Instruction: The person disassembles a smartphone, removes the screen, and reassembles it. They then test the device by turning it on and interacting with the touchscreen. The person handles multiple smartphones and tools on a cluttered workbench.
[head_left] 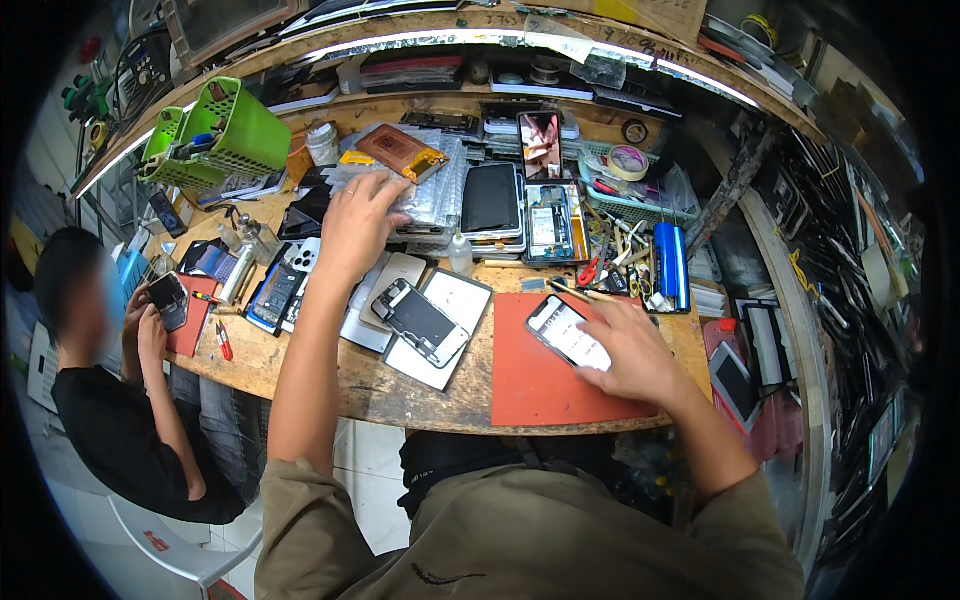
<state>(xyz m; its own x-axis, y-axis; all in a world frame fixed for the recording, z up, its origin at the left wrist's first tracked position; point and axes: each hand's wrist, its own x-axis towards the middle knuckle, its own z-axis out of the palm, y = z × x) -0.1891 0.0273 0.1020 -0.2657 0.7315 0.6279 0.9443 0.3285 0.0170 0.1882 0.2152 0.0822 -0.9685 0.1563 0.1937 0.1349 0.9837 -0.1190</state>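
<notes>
A phone (560, 331) with a lit, mostly white screen lies face up, slanted, at near right; clear plastic wrapping (437, 197) lies rumpled, farther left.

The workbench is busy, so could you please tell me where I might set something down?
The orange mat is bare at its near left corner, below the lit phone; bare wood shows between the mat and the white panel. Behind, it is crowded with stacked devices and tools.

Phone repair workshop, opened phones (549, 232), probably pliers (589, 272)
</notes>
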